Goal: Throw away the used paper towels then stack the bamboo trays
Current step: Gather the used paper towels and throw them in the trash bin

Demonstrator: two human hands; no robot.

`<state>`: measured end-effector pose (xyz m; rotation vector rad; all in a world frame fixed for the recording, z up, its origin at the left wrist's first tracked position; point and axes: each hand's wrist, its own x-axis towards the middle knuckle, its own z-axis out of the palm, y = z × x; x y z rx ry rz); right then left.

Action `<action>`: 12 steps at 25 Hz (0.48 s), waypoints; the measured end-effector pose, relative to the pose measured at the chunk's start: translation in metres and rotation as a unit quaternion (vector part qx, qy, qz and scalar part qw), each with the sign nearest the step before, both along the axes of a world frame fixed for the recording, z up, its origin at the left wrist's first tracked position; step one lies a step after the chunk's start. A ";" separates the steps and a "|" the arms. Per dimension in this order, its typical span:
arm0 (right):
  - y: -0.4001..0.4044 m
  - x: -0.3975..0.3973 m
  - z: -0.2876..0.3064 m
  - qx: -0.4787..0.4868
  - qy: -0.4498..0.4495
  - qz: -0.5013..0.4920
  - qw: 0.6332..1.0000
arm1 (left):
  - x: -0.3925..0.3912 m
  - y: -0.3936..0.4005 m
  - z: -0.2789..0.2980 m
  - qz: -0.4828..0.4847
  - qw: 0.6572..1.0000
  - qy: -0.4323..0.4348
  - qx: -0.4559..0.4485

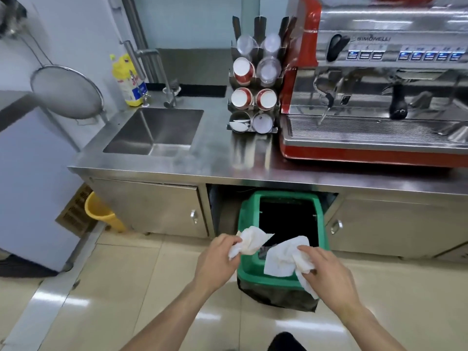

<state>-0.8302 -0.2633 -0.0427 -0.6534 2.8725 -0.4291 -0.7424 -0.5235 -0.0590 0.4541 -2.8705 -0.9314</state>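
While you stand on the pale tiled floor (121, 274) facing the steel desk (177, 168), both of your hands are out over the near end of a green bin (249, 219). Your left hand (217, 257) is closed around a crumpled paper towel (249, 240) at the bin's near-left corner, the wad hanging just over the green rim. Your right hand (329, 272) grips a second paper towel (283, 259), larger and partly unfolded, that drapes across the near rim and down past your wrist. The two towels are near each other but apart, with a dark strip of the bin's mouth showing between them.

The bin sits half under the desk in an open bay between two steel cabinet doors (152, 209), its far edge tucked below the desk's front lip and its black liner hanging over the near side. Its dark opening is unobstructed beyond the towels. Floor lies open to your left and right of the bin; a yellow bucket (101, 211) stands well to the left against the cabinet.

On the desk above, a sink (157, 130) lies left, a cup rack (253, 97) stands in the middle, and a red espresso machine (367, 84) fills the right. No bamboo trays are in view.
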 end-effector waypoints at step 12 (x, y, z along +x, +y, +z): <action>0.032 -0.103 -0.055 0.051 -0.037 -0.024 0.998 | -0.118 0.052 -0.056 -0.016 0.995 -0.097 0.032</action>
